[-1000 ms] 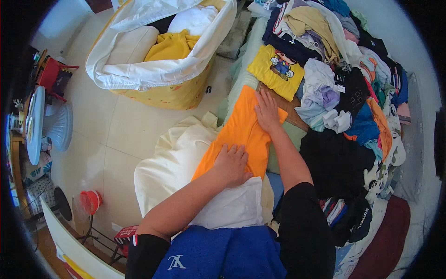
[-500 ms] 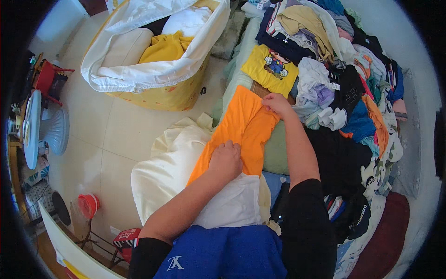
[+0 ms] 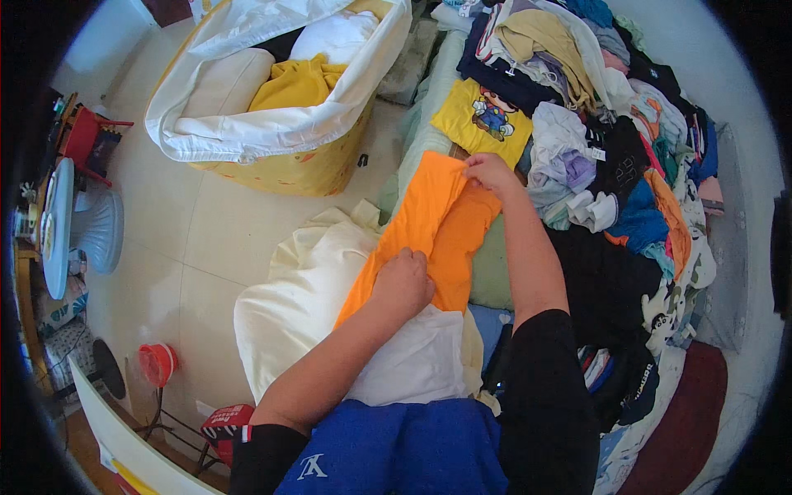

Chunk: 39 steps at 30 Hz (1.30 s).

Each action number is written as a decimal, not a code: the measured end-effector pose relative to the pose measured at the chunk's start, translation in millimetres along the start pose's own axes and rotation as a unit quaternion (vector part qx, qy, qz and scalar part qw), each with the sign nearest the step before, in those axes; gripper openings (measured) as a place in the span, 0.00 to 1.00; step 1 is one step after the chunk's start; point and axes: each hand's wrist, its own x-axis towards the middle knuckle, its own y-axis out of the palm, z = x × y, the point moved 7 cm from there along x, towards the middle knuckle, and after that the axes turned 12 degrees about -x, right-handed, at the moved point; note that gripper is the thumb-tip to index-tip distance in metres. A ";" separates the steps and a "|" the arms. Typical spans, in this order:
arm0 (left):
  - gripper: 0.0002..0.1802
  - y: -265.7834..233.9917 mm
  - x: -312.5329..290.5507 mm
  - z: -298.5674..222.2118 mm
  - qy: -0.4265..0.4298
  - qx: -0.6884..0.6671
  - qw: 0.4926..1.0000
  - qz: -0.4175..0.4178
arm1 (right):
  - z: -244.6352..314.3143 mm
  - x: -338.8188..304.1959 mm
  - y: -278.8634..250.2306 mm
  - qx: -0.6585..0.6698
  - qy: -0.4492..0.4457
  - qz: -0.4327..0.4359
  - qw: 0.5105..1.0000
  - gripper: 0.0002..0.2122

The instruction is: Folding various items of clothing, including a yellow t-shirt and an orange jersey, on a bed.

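Note:
An orange garment (image 3: 454,247) lies partly folded lengthwise over my lap and the bed's edge. At its far right corner my right hand (image 3: 492,176) pinches the folded edge between thumb and fingertips. My left hand (image 3: 402,285) is closed, knuckles up, on the garment's near left part, gripping the cloth there; its fingertips are hidden. A white cloth (image 3: 417,359) shows under the near end of the orange garment. Beneath both, a large cream cloth (image 3: 285,305) drapes down to the left. Just beyond the orange garment sits a folded yellow shirt (image 3: 470,124) with a cartoon print.
A big heap of mixed clothes (image 3: 569,74) covers the bed along the right. At the far left stands a yellow fabric basket (image 3: 272,177) with a white liner, holding clothes. A blue stool (image 3: 62,231), a red chair (image 3: 87,140) and a red container (image 3: 157,363) stand farther left.
The pinched far edge of the orange garment has shifted slightly leftward with my right hand, and the fold looks straighter. My left hand has stayed nearly in place.

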 end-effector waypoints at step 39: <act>0.10 13.2 -4.2 -3.4 0.127 0.046 0.990 0.039 | 2.5 -8.6 -18.5 0.074 -0.055 -0.067 0.994 0.08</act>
